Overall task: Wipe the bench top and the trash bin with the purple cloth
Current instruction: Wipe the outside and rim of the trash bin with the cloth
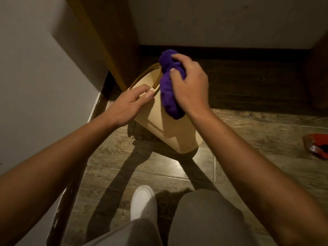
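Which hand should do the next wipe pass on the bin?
Right. The right hand already grips the bunched purple cloth against the tilted beige trash bin, near its upper side. The left hand is clamped on the bin's rim, steadying it; swapping would likely drop the tilt.

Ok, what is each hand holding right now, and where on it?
The left hand grips the beige trash bin at its upper rim. The right hand clutches the bunched purple cloth around its middle, against the bin.
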### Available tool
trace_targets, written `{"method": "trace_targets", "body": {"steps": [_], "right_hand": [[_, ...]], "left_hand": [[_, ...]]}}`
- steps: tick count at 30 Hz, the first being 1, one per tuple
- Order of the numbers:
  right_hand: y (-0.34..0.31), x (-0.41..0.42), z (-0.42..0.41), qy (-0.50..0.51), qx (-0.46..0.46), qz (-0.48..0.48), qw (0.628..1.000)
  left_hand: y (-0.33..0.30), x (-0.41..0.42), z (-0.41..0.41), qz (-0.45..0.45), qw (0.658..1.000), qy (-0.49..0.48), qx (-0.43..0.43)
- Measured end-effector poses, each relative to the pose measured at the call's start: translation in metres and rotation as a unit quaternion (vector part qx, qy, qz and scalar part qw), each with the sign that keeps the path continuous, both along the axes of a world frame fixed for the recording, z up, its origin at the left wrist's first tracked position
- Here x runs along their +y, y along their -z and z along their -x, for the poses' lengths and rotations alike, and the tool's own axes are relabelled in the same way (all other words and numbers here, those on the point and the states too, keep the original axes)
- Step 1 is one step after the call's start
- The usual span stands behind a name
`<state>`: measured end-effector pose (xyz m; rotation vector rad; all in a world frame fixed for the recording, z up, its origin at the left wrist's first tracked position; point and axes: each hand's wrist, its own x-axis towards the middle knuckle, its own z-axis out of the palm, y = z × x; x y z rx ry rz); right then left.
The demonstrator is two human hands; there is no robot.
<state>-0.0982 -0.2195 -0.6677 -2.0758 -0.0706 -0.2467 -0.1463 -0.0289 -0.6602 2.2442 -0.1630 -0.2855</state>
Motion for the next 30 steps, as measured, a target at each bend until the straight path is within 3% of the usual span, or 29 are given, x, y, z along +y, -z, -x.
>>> {"method": "trace_targets", "body": {"steps": [6,13,20,23,26,30], "right_hand": [[0.022,0.055,0.024,0.028,-0.032,0.116,0.992],[0.064,0.031,0.016,0.029,-0.015,0.188,0.982],[0.112,-0.035,0.021,0.082,0.105,0.191,0.973],[0.127,-0.045,0.027,0.112,0.113,0.191,0.969],[0.138,-0.053,0.027,0.143,0.123,0.180,0.965],[0.156,-0.074,0.026,0.141,0.205,0.138,0.959]], "left_hand": [[0.004,-0.020,-0.002,0.061,0.993,-0.057,-0.088],[0.014,-0.010,0.001,0.057,0.983,-0.141,-0.103],[0.015,-0.011,0.004,0.036,0.982,-0.164,-0.081],[0.014,-0.015,0.008,0.036,0.984,-0.155,-0.081],[0.012,-0.020,0.009,0.033,0.985,-0.143,-0.087],[0.010,-0.022,0.007,0.019,0.987,-0.136,-0.088]]}}
